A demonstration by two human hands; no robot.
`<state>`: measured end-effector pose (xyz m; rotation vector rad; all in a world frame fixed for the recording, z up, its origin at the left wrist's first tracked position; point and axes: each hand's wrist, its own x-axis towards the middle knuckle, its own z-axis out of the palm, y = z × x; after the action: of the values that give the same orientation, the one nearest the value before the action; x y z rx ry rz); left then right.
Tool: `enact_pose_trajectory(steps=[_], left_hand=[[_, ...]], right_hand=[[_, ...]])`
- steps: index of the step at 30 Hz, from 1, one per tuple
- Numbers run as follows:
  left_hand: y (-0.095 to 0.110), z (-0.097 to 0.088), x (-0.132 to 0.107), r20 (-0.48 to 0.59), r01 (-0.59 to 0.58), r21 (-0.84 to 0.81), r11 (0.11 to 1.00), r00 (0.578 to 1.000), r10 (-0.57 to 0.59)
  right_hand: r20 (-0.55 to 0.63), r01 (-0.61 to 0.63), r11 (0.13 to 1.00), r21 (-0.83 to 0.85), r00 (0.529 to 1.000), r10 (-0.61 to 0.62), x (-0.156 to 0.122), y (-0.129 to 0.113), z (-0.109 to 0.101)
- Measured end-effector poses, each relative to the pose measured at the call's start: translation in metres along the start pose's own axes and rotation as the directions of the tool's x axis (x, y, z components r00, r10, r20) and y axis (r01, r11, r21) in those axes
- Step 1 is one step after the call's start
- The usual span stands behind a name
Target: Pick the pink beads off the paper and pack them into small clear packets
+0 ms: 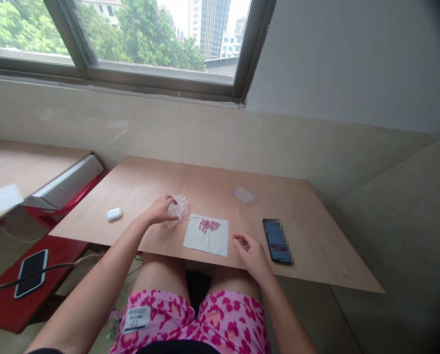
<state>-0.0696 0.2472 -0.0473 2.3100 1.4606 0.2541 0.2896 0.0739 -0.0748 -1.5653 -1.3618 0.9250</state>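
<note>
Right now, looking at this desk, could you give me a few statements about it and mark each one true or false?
1. The left hand holds a crumpled clear plastic bag. True.
2. The right hand holds the phone. False: nothing shows in the right hand, and the phone lies apart from it, to its right.
3. Small pink pieces lie on a white napkin. True.
4. The white earbud case lies to the right of the phone. False: it lies on the left of the board, to the left of the left hand.
5. A small clear bag lies on the wooden board, touched by neither hand. True.
</note>
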Motion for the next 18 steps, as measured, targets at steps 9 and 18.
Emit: enact_pose_trajectory(steps=[9,18], left_hand=[[0.086,0.025,-0.061,-0.125,-0.255,-0.206,0.945,0.964,0.233],[0.119,0.076,-0.089,-0.181,-0.358,-0.19,0.914,0.928,0.326]], right_hand=[[0.115,0.029,0.989,0.147,0.992,-0.046,-0.024,-0.035,0.041],[0.17,0.121,0.98,0.156,0.974,-0.147,-0.038,-0.044,0.071]])
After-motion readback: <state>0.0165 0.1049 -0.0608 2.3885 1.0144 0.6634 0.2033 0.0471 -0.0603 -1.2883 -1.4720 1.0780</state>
